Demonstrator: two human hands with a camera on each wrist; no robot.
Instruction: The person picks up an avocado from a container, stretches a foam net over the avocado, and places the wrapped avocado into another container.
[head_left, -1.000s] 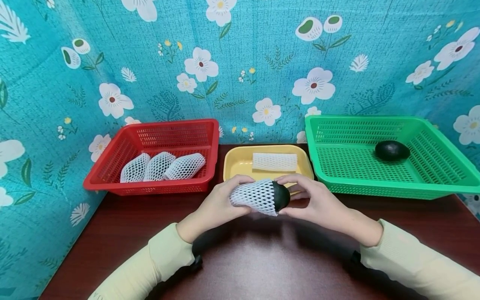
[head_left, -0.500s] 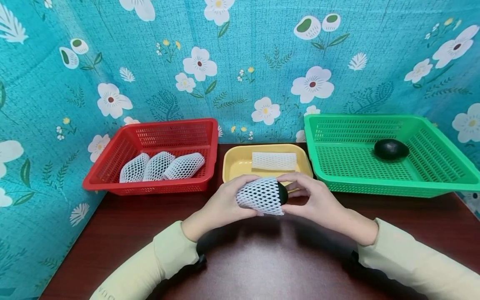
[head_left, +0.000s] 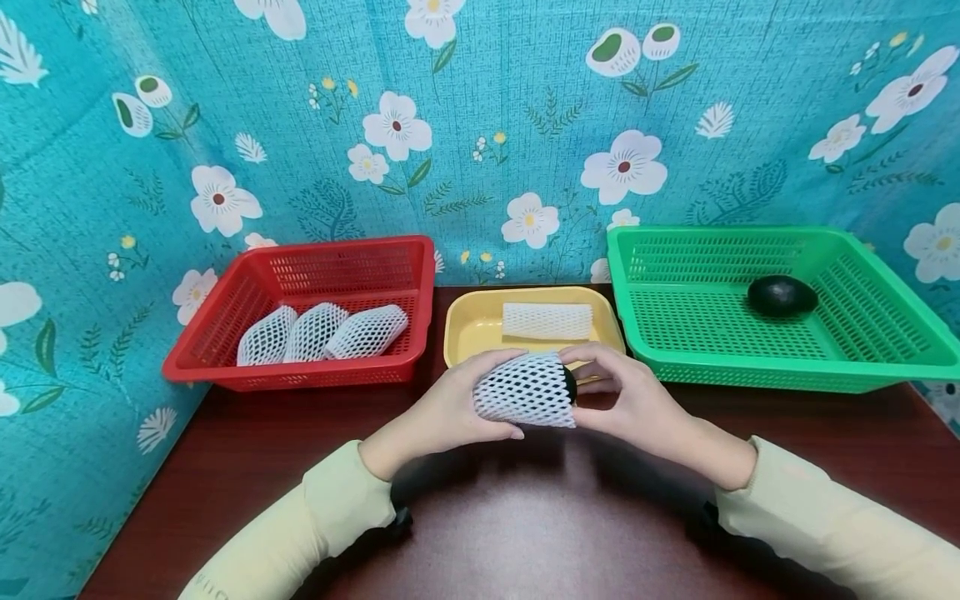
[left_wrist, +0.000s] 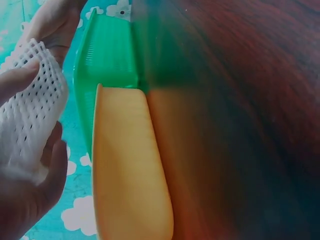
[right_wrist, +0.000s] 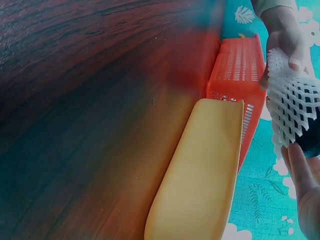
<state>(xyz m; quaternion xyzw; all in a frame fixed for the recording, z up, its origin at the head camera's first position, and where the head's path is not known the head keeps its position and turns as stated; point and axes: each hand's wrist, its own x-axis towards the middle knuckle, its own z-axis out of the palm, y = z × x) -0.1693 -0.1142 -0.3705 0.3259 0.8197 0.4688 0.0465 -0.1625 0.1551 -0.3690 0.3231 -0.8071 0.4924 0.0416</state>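
Over the table, a dark avocado (head_left: 571,386) lies sideways inside a white foam net sleeve (head_left: 521,390). Only its dark right end shows beyond the net. My left hand (head_left: 444,406) grips the sleeved fruit from the left, thumb below and fingers behind. At the open end, my right hand (head_left: 637,404) pinches the net's edge between thumb and fingers. The right wrist view shows the dark avocado (right_wrist: 311,136) through the mesh, with fingertips right at the sleeve's rim. Behind the hands, another foam net sleeve (head_left: 547,321) lies flat in a yellow tray (head_left: 472,325).
A red basket (head_left: 300,377) at the left holds several net-covered fruits (head_left: 315,332). At the right, a green basket (head_left: 750,377) contains one bare dark avocado (head_left: 782,297). A floral curtain (head_left: 480,167) hangs behind the dark wooden table (head_left: 517,525).
The net's edge has been drawn to the right over the avocado, so less of its dark end shows. The left hand has shifted slightly right with it.
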